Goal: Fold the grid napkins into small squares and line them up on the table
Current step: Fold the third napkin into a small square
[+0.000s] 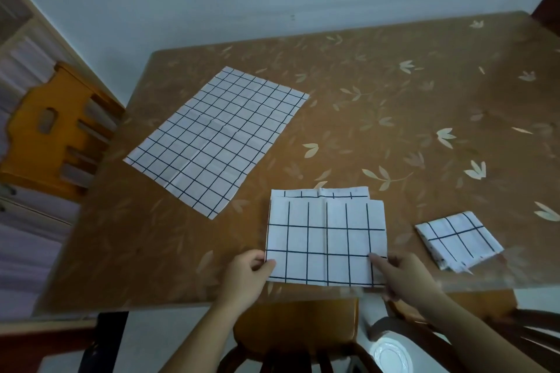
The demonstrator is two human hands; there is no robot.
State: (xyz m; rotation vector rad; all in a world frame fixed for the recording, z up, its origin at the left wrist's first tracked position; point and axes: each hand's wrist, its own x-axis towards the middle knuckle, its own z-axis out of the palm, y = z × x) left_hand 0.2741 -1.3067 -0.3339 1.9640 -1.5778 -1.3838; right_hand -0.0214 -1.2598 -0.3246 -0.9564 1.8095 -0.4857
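Brown leaf-print table [394,106] meets a pale wall. Near its front edge lies our half-folded napkin [325,239]: our left hand [247,277] pinches its near-left corner, our right hand [404,274] grips its near-right corner. A folded square [457,239] sits just right; an open napkin [216,139] lies far left.
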